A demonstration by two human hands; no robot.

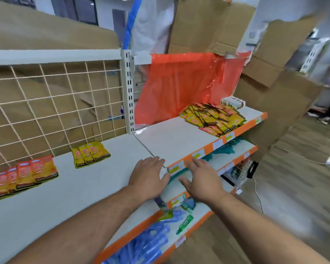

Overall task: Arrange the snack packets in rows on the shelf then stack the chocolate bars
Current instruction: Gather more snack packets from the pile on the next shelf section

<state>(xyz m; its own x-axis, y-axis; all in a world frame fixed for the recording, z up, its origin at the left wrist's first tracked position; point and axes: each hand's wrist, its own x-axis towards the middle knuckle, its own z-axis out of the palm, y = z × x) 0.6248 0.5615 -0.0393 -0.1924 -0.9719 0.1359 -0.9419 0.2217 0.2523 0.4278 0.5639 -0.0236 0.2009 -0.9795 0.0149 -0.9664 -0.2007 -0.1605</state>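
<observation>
while both hands are empty, the unsorted heap of snack packets (213, 117) lies on the far right part of the shelf (179, 138), at about one o'clock from the hands and well apart from them. the left hand (148, 177) is flat, palm down, with the fingers straight and a little apart, and it lies at the front edge of the shelf; it holds nothing. the right hand (202, 180) is also flat with straight, spread fingers, and it hovers just outside the front edge, above the lower shelves; it grips nothing. the right hand is the nearer one to the heap, so i judge that the next reach belongs to it, going up along the orange edge strip toward one o'clock. the packets in the heap overlap each other and point in mixed directions, so i cannot give one long axis for them. two finished rows are on the left part: three yellow packets (91, 153) at ten o'clock from the left hand, near the wire grid (46, 103), and orange and yellow packets (27, 174) at nine o'clock. behind the heap, at twelve o'clock from it, lies a pale box (232, 102); if it holds the chocolate bars i cannot tell. the bare shelf between the yellow row and the heap seems the place for more rows.
</observation>
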